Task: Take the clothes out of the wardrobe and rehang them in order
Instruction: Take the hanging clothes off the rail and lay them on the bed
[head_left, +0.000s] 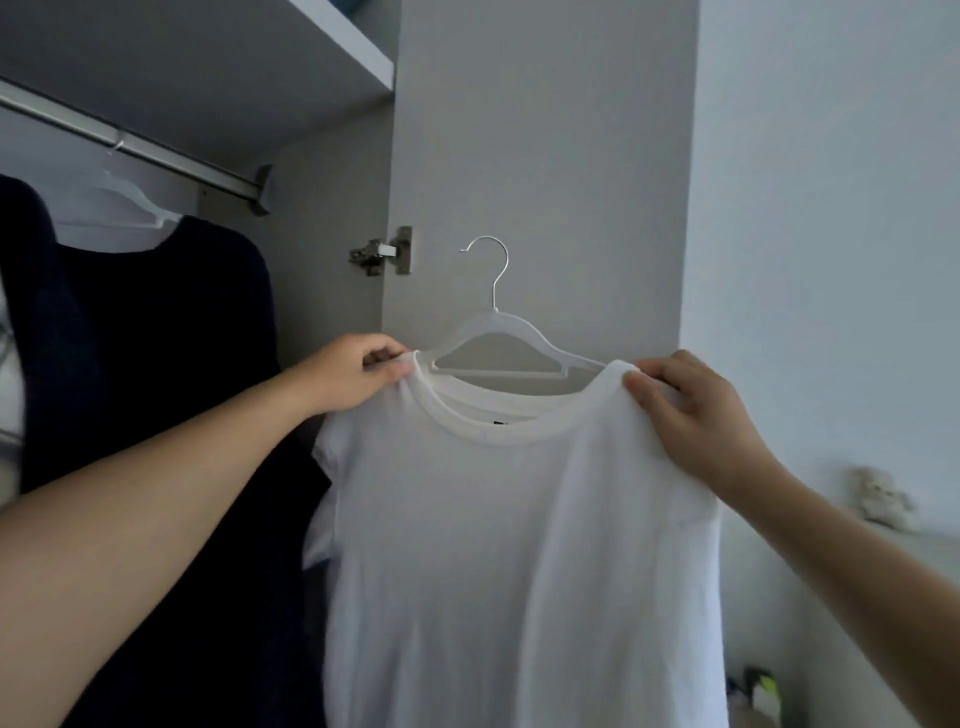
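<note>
Both hands, left and right, pinch white T-shirt shoulders over hanger: light, limp, fingers clamped on cloth.

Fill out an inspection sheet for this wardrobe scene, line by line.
Surface: rail runs under the shelf; no table seen.
Job's things: white T-shirt on a white hanger, held up in front of the open wardrobe door, hook not on the rail. Dark garment hangs from the rail on another white hanger.
Clutter: small pale object on a ledge at right; blurred items low right, too dim to name.
Grippers: left hand grips the shirt's left shoulder; right hand grips the right shoulder; fingers curled on the fabric.
Cables: nothing seen.
Surroundings: door hinge; plain wall.
</note>
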